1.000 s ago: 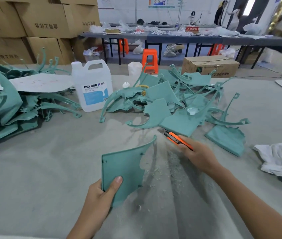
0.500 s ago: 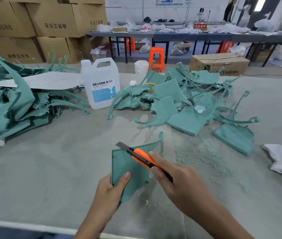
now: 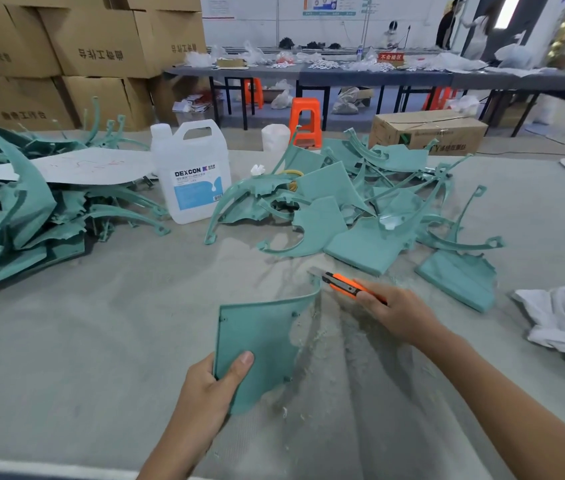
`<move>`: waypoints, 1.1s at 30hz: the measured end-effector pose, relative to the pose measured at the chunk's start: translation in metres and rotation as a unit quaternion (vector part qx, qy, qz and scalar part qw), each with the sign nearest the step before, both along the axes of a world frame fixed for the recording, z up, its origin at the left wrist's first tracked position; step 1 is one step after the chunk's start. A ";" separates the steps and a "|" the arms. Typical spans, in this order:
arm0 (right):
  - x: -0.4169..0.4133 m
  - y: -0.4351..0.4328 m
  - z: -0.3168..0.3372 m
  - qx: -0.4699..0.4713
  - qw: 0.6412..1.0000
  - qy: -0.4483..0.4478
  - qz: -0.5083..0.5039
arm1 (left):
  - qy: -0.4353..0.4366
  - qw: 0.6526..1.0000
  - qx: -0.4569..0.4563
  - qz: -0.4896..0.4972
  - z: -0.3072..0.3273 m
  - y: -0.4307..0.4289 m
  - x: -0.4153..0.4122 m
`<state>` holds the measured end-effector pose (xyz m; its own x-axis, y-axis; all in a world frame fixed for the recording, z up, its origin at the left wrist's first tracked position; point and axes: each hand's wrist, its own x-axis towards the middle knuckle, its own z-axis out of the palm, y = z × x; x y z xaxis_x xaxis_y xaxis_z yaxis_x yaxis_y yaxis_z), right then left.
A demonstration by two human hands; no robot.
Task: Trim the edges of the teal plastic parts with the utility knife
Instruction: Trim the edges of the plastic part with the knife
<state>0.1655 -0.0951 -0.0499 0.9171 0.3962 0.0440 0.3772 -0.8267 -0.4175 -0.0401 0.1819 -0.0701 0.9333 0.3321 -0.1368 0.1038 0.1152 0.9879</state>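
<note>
Jug label: "DEXCON" in dark letters on the white jug (image 3: 193, 168), which stands near the table's far edge; the small print below it is unreadable.
Red sign: "不合格区" on the sign (image 3: 391, 57) on the far grey bench.
Stacked boxes: the lower-left box (image 3: 23, 114) ends in "工作台"; the other prints are unclear.
Brown carton: the print on the carton (image 3: 430, 133) is too blurred to read.

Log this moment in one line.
left hand grips teal part | right hand holds utility knife | blade by part's far tip
</note>
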 end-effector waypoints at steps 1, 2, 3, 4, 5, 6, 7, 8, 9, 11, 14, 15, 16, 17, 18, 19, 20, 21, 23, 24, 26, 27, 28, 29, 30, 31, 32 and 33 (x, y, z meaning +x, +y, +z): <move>0.007 0.002 0.000 -0.012 1.000 -0.010 0.001 | -0.001 1.000 -0.004 0.002 0.001 0.000 0.000; 0.013 0.005 0.000 -0.020 1.000 -0.022 -0.001 | -0.001 1.000 -0.013 0.005 0.001 0.000 0.000; 0.019 0.007 0.000 -0.027 0.999 -0.033 -0.008 | 0.000 1.000 -0.027 0.010 0.002 0.001 0.001; 0.024 0.009 0.001 -0.037 0.998 -0.038 -0.017 | 0.003 0.999 -0.043 0.015 0.002 0.002 0.000; 0.026 0.010 0.000 -0.044 0.998 -0.040 -0.028 | 0.005 0.998 -0.054 0.019 0.002 0.003 0.000; 0.027 0.011 0.000 -0.049 0.997 -0.042 -0.036 | 0.007 0.998 -0.059 0.024 0.003 0.003 -0.001; 0.026 0.011 -0.002 -0.053 0.997 -0.045 -0.039 | 0.010 0.998 -0.056 0.029 0.004 0.003 -0.001; 0.024 0.011 -0.004 -0.055 0.996 -0.050 -0.041 | 0.014 0.998 -0.049 0.033 0.004 0.002 -0.002; 0.021 0.010 -0.005 -0.053 0.996 -0.056 -0.043 | 0.018 0.998 -0.041 0.037 0.004 0.001 -0.001; 0.015 0.009 -0.008 -0.034 0.997 -0.057 -0.051 | 0.024 0.999 -0.019 0.040 0.007 -0.001 -0.002; 0.001 0.003 -0.007 0.034 0.996 -0.040 -0.078 | 0.034 0.998 0.040 0.030 0.014 -0.003 -0.007; -0.008 -0.001 -0.006 0.063 0.993 -0.043 -0.089 | 0.034 0.997 0.068 0.010 0.018 -0.003 -0.010; -0.017 -0.005 -0.005 0.093 0.989 -0.053 -0.100 | 0.034 0.996 0.086 -0.017 0.023 -0.004 -0.013; -0.028 -0.009 -0.004 0.120 0.985 -0.068 -0.108 | 0.036 0.992 0.106 -0.053 0.030 -0.004 -0.017; -0.039 -0.013 -0.004 0.145 0.979 -0.086 -0.116 | 0.039 0.985 0.141 -0.087 0.035 -0.004 -0.021; -0.049 -0.017 -0.003 0.169 0.973 -0.100 -0.123 | 0.032 0.969 0.211 -0.122 0.040 -0.003 -0.025; -0.060 -0.021 -0.002 0.193 0.966 -0.109 -0.131 | 0.011 0.945 0.295 -0.142 0.049 -0.003 -0.028; -0.071 -0.025 -0.001 0.217 0.960 -0.111 -0.138 | -0.020 0.916 0.374 -0.145 0.056 -0.002 -0.029; -0.091 -0.030 0.002 0.258 0.949 -0.102 -0.152 | -0.090 0.889 0.439 -0.095 0.073 -0.002 -0.030; -0.101 -0.032 0.004 0.273 0.944 -0.095 -0.161 | -0.120 0.891 0.434 -0.059 0.081 -0.002 -0.029; -0.117 -0.036 0.007 0.293 0.936 -0.083 -0.177 | -0.161 0.913 0.374 0.003 0.098 0.000 -0.028; -0.123 -0.037 0.008 0.300 0.933 -0.076 -0.184 | -0.178 0.924 0.336 0.028 0.108 0.000 -0.027; -0.128 -0.039 0.010 0.306 0.931 -0.067 -0.190 | -0.194 0.932 0.303 0.050 0.119 0.001 -0.026; -0.132 -0.040 0.011 0.314 0.927 -0.055 -0.197 | -0.211 0.936 0.274 0.063 0.131 0.002 -0.025; -0.134 -0.041 0.012 0.325 0.922 -0.040 -0.206 | -0.228 0.936 0.259 0.064 0.145 0.003 -0.024; -0.137 -0.041 0.012 0.340 0.915 -0.025 -0.215 | -0.246 0.930 0.267 0.057 0.158 0.002 -0.023; -0.140 -0.040 0.011 0.359 0.906 -0.008 -0.225 | -0.255 0.920 0.294 0.047 0.169 0.001 -0.021; -0.144 -0.038 0.010 0.383 0.894 0.015 -0.233 | -0.249 0.904 0.346 0.034 0.176 -0.001 -0.016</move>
